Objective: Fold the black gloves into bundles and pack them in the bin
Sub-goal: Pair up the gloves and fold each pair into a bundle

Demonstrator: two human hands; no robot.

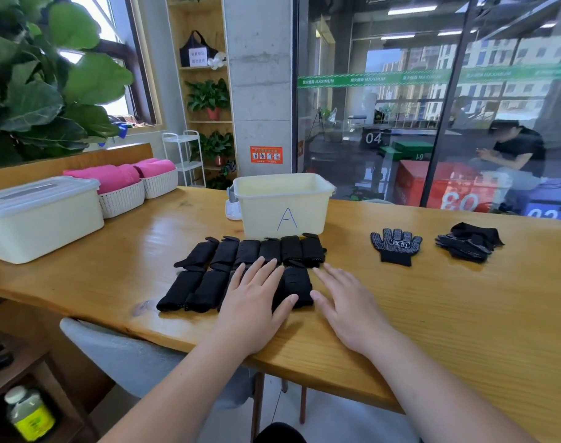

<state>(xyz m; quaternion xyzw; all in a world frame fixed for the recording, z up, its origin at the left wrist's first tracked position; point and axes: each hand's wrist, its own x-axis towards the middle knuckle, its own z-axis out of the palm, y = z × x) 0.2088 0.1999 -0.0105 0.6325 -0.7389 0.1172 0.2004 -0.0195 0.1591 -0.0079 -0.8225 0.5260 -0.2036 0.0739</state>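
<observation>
Several folded black glove bundles (228, 254) lie in two rows on the wooden table (432, 302), just in front of a cream bin (282, 203) marked "A". My left hand (256, 295) lies flat with straight fingers on the bundles of the near row. To its right, my right hand (346, 298) rests flat on the table, its thumb touching the rightmost near bundle (296, 282). One unfolded black glove (395, 246) lies flat to the right. A small pile of black gloves (469, 241) sits further right.
A lidded cream box (39, 215) stands at the left. Behind it are two white baskets (138, 193) holding pink towels. A grey chair (125, 356) is tucked under the table's near edge. A glass wall runs behind the table.
</observation>
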